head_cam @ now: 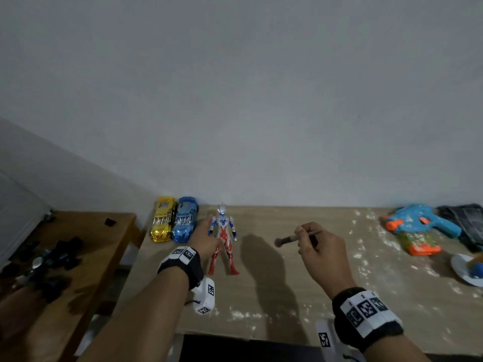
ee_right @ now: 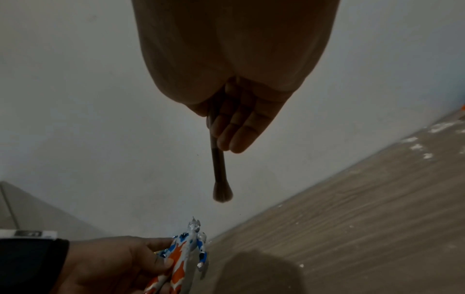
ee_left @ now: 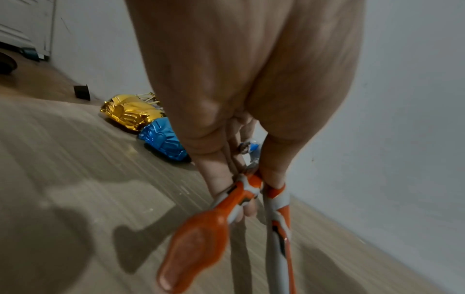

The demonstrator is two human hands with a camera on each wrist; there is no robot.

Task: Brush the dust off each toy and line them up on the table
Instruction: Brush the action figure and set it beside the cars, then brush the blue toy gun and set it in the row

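A red, blue and silver hero figure (head_cam: 224, 239) is held at the waist by my left hand (head_cam: 206, 240), head toward the wall, just right of the two cars. In the left wrist view my thumb and fingers pinch the figure (ee_left: 251, 185) at its hips, its orange legs pointing at the camera. A gold car (head_cam: 162, 219) and a blue car (head_cam: 185, 218) lie side by side at the table's back left. My right hand (head_cam: 317, 246) grips a small brush (head_cam: 290, 239), bristles pointing left, to the right of the figure. The brush (ee_right: 218, 169) hovers above the figure (ee_right: 187, 250).
A blue and orange water gun (head_cam: 418, 228), dusted white, lies at the back right beside dark cloth (head_cam: 467, 223). A white plate (head_cam: 465, 270) sits at the right edge. White powder speckles the table (head_cam: 339, 296). A lower wooden side table (head_cam: 86, 257) with dark items stands left.
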